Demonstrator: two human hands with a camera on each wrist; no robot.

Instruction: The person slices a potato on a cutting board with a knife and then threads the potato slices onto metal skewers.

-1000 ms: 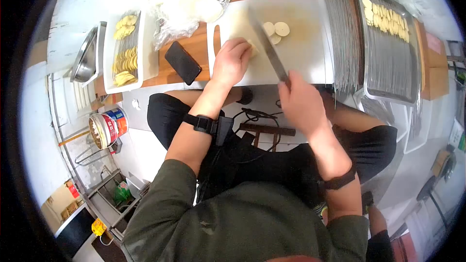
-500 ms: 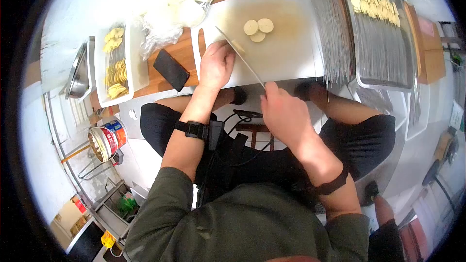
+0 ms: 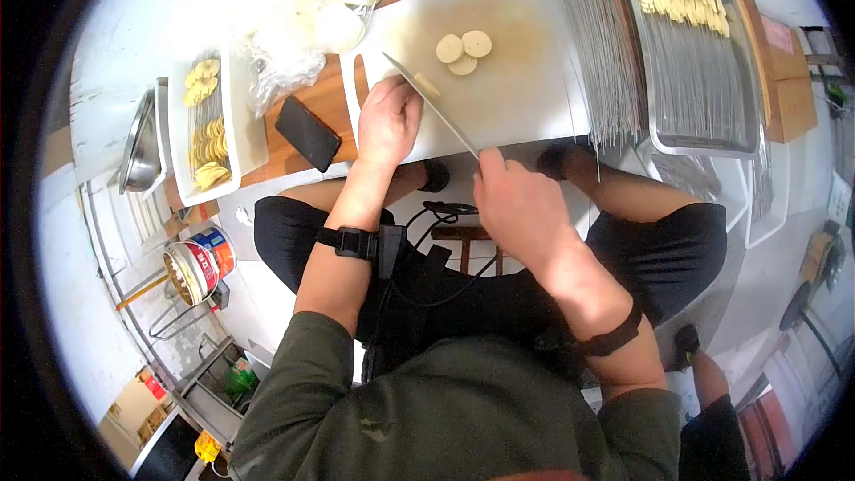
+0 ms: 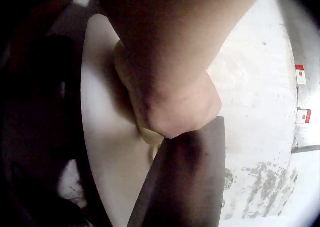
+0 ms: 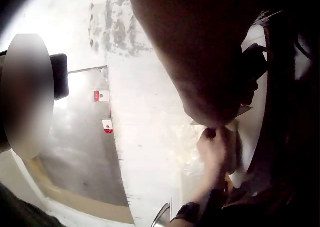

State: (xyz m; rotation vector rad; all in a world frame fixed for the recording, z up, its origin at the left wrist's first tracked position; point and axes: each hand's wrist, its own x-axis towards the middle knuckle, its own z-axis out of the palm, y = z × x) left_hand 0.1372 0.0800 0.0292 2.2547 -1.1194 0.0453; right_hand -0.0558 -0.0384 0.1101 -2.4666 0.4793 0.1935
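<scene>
My right hand (image 3: 521, 200) grips the handle of a long kitchen knife (image 3: 445, 118), its blade angled up and left over the white cutting board (image 3: 525, 107). On the board's left part, my left hand (image 3: 390, 125) holds a pale, peeled vegetable piece (image 4: 149, 136) with bent fingers, right beside the blade. Most of that piece is hidden under the hand. A thin pale slice (image 3: 426, 85) stands out on the other side of the blade. Farther back on the board lie three round slices (image 3: 476, 43), partly overlapping.
Bare metal skewers (image 3: 592, 44) lie right of the board, beside a metal tray (image 3: 699, 89) of skewered slices. To the left are a black phone (image 3: 307, 134), a white tub (image 3: 233, 125) with yellow slices on skewers, and a clear plastic bag (image 3: 289, 80) with pale pieces.
The knife, earlier raised right of the left hand, has come down and left against the held piece. A thin slice now shows beside the blade. The head view has shifted slightly.
</scene>
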